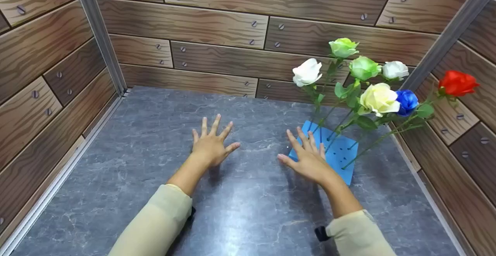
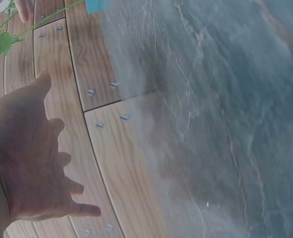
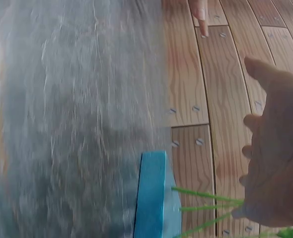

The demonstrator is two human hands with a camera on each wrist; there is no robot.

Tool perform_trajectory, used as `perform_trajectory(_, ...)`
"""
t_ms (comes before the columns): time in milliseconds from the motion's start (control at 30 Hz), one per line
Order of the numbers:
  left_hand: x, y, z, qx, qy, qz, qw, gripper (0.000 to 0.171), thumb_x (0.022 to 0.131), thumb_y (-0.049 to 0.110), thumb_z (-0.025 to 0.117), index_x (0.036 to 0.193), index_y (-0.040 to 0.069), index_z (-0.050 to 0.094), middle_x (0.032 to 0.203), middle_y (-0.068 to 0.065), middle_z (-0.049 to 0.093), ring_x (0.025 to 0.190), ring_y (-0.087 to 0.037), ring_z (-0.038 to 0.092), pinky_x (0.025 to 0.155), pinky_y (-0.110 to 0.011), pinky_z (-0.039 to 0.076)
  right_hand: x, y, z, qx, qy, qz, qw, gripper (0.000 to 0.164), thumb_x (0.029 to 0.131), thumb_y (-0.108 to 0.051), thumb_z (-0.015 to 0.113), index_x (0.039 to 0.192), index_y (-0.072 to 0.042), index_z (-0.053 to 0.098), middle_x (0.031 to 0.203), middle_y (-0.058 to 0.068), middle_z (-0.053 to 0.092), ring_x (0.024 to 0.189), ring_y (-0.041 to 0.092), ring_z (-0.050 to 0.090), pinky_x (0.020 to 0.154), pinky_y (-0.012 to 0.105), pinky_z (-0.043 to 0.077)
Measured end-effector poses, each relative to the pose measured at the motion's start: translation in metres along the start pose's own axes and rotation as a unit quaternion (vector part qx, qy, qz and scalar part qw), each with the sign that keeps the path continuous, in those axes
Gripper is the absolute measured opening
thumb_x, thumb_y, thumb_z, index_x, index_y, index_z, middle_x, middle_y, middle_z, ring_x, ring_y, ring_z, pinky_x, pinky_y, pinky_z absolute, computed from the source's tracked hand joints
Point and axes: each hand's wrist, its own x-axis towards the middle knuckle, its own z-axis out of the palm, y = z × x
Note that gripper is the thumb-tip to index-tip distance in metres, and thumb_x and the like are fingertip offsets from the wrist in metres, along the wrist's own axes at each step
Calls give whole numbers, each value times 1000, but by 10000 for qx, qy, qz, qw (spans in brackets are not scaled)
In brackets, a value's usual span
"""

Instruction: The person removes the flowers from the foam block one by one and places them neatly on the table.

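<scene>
My left hand [image 1: 210, 147] is held over the grey tabletop with its fingers straight and spread, gripping nothing. In the left wrist view the palm of that hand [image 2: 30, 153] shows bare. My right hand [image 1: 308, 160], also with fingers spread, hovers in front of a blue block with holes [image 1: 341, 153] and partly covers it in the head view. Artificial roses stand in the block: white [image 1: 307, 72], green [image 1: 364, 68], pale yellow [image 1: 379, 99], blue [image 1: 407, 102] and red [image 1: 458, 83]. The red one leans far to the right. Green stems [image 3: 206, 208] pass behind the right hand in the right wrist view.
Wood-patterned panels [image 1: 217, 19] enclose the marbled grey tabletop [image 1: 248, 205] at the back and both sides. Metal posts [image 1: 101, 35] stand at the back corners. The rose heads reach near the right wall.
</scene>
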Motion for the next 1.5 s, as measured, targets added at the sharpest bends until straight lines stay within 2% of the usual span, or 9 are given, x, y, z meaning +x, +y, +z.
perform_trajectory(133, 3, 3, 2, -36, 86, 40, 9999, 82, 103, 83, 31, 173, 43, 16, 186, -5, -5, 169, -50, -5, 131, -80, 13, -12, 14, -6, 347, 205, -413, 9983, 92, 105, -64, 61, 176, -33, 12, 185, 9, -2, 169, 47, -11, 130, 80, -8)
perform_trajectory(333, 7, 10, 6, -309, 294, 228, 9988, 82, 105, 80, 36, 174, 41, 15, 186, -7, 1, 169, -51, 3, 133, -76, 17, -30, 35, -18, 1054, 546, -781, 9899, 78, 105, -39, 73, 171, -30, 32, 176, 16, 21, 161, 51, 27, 121, 81, 34)
perform_trajectory(467, 9, 15, 9, -380, 486, 312, 9976, 80, 108, 71, 45, 174, 39, 16, 185, -10, 10, 168, -52, 14, 133, -72, 22, -40, 52, -27, 1511, 672, -882, 9823, 45, 105, -24, 73, 146, -13, 58, 144, 14, 55, 134, 36, 58, 111, 58, 56)
perform_trajectory(633, 11, 27, 11, -412, 674, 464, 9958, 76, 108, 57, 58, 173, 27, 30, 178, -14, 33, 161, -47, 36, 130, -67, 35, -54, 80, -45, 1879, -93, -776, 9791, 15, 109, -24, 67, 113, -10, 64, 107, 7, 67, 98, 11, 63, 83, 26, 58)
perform_trajectory(833, 17, 46, 15, -899, 928, 666, 9894, 64, 108, 46, 63, 162, 15, 48, 159, -14, 56, 145, -39, 56, 121, -58, 49, -67, 123, -65, 2041, -1409, -281, 9684, 24, 110, -26, 64, 112, -3, 62, 95, 4, 60, 82, 8, 55, 69, 25, 50)
perform_trajectory(1000, 23, 65, 17, -1365, 1094, 858, 9808, 54, 106, 33, 67, 154, 13, 55, 151, -13, 62, 137, -36, 63, 118, -53, 54, -69, 153, -72, 1890, -1763, 200, 9658, 27, 109, -28, 67, 108, -2, 63, 91, 1, 56, 78, 11, 52, 66, 26, 48)
perform_trajectory(1300, 30, 108, 30, -2058, 1142, 1223, 9642, 44, 102, 16, 69, 144, 11, 63, 144, -10, 68, 133, -31, 68, 114, -45, 58, -67, 189, -66, 1441, -642, 630, 9855, 53, 97, -29, 83, 118, 6, 49, 103, 14, 55, 91, 23, 54, 73, 29, 50)
perform_trajectory(1400, 32, 121, 34, -2292, 1077, 1324, 9583, 42, 102, 13, 68, 144, 10, 63, 143, -9, 69, 132, -30, 68, 114, -43, 58, -60, 195, -62, 1309, -339, 751, 9880, 76, 95, -34, 85, 135, 14, 42, 126, 33, 54, 113, 45, 57, 96, 48, 56)
perform_trajectory(1500, 34, 134, 39, -2524, 988, 1416, 9521, 40, 103, 11, 68, 143, 8, 63, 142, -10, 70, 129, -29, 70, 110, -41, 60, -54, 201, -57, 1290, -279, 871, 9874, 104, 95, -40, 85, 160, 14, 25, 155, 47, 35, 142, 66, 39, 116, 76, 42)
